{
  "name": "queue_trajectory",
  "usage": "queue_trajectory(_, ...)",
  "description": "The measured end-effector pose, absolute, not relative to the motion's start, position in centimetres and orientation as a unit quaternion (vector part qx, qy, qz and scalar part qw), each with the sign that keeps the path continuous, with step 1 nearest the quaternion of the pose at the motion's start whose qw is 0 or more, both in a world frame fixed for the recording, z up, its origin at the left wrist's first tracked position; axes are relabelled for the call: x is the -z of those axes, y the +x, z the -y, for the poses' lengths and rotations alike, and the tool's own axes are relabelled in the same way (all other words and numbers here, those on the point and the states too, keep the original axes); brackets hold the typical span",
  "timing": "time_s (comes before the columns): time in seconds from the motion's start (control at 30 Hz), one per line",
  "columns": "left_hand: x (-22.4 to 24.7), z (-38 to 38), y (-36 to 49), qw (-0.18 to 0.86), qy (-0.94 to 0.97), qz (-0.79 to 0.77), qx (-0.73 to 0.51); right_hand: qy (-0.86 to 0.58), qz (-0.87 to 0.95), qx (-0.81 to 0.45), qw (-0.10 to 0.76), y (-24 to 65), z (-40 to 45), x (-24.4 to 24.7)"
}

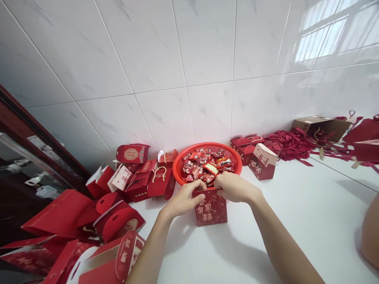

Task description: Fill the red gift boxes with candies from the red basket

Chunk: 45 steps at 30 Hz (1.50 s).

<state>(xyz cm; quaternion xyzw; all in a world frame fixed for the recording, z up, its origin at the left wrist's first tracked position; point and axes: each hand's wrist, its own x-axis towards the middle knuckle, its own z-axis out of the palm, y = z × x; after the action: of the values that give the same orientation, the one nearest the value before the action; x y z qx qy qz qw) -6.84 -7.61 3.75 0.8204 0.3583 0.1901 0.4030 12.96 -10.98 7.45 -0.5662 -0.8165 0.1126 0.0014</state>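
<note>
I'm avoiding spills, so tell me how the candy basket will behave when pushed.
The red perforated basket looks plastic, so it should stay fairly stiff. Filled with loose wrapped candies, it may feel somewhat heavy, and pieces might shift. Its wide shape probably resists tipping.

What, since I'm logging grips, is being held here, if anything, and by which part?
The red box, by its top edge: the left hand grips the left corner, thumb in front. The right hand meets the right corner; its grip is unclear.
</note>
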Motion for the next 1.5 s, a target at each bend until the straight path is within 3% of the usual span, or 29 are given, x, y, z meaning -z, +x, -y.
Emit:
queue_trajectory(0.37, -3.4, 7.5, -6.9, 0.375, 0.825, -0.373, -0.199, -0.520, 0.813, -0.255, 0.061, 14.7, 10.1, -7.1)
queue_trajectory(0.53, -3.5, 7.4, -6.7, 0.377, 0.825, -0.361, -0.217, -0.499, 0.829, -0.235, 0.094, 15.4, 10.7, -6.6)
queue_trajectory(0.67, -3.9, 7.5, -6.7, 0.409, 0.815, -0.352, -0.211, -0.470, 0.834, -0.265, 0.119, 19.0, 13.2, -6.8)
queue_trajectory(0.77, -3.4, 7.2, -6.4, 0.391, 0.805, -0.366, -0.254, -0.529, 0.784, -0.282, 0.163, 23.8, 15.7, -6.7)
queue_trajectory(0.9, -1.7, 6.4, -5.4, 0.289, 0.802, -0.387, -0.351, -0.666, 0.695, -0.183, 0.199, 28.3, 17.4, -5.7)
queue_trajectory(1.07, -0.1, 6.2, -4.2, 0.160, 0.831, -0.426, -0.321, -0.770, 0.605, -0.061, 0.196, 27.3, 14.3, -4.4)
queue_trajectory(1.5, 0.1, 6.7, -3.9, 0.103, 0.839, -0.443, -0.300, -0.855, 0.475, 0.008, 0.208, 26.7, 8.4, -3.8)
